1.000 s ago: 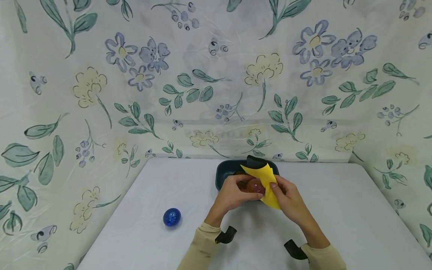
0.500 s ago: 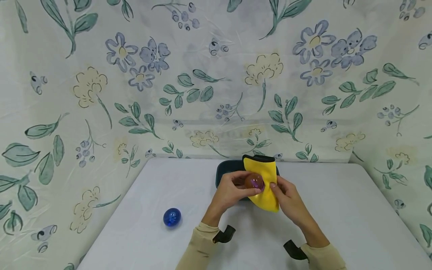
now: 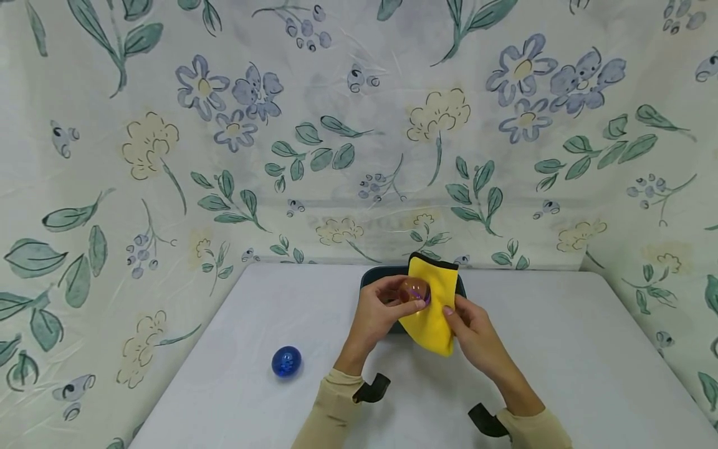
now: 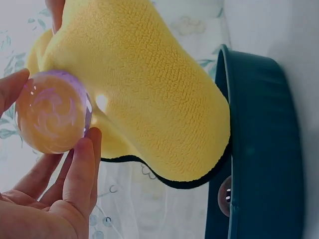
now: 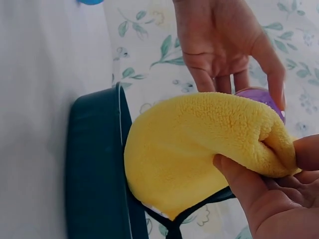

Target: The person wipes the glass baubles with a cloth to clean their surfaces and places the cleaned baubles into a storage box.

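My left hand [image 3: 374,312] pinches a clear purple-tinted ball [image 4: 54,112] between thumb and fingertips; a swirl pattern shows on it in the left wrist view. Pinched in my right hand [image 3: 477,327] is a fluffy yellow cloth [image 3: 434,305] with a black edge. The cloth hangs right beside the ball, against its right side in the head view. Both hands are raised in front of a dark teal tub [image 4: 266,139], whose front is mostly hidden by cloth and hands in the head view. Inside the tub, part of another clear ball [image 4: 225,195] shows.
A clear blue ball [image 3: 287,362] sits on the white table [image 3: 224,399], left of my hands. Behind the table hangs a floral curtain [image 3: 359,156]. Black wrist mounts [image 3: 373,388] stick out from both sleeves.
The cloth has swung from a twisted, folded shape to a flatter spread beside the ball. My left hand has shifted slightly left and up with the ball. The blue ball stays put.
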